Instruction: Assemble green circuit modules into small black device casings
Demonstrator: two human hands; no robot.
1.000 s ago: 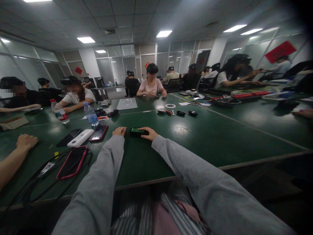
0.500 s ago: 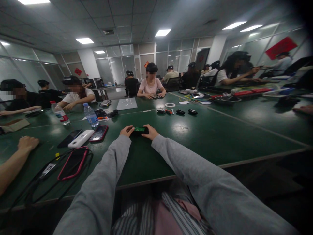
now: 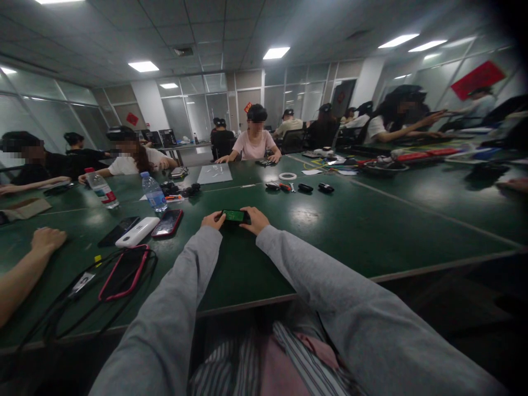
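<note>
Since a second ago the left hand (image 3: 213, 220) has come in from the side and now grips the left end of the small green circuit board (image 3: 234, 215), which is tilted up toward the camera. The right hand (image 3: 256, 219) holds the other end — fingers of both curl round the board's ends, thumbs near its face. The board sits just above the green desk (image 3: 371, 231), well in from the near edge, right of a red-cased phone (image 3: 166, 223).

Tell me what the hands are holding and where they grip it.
A small black device with a green face, gripped at its two ends: left hand, right hand.
</note>
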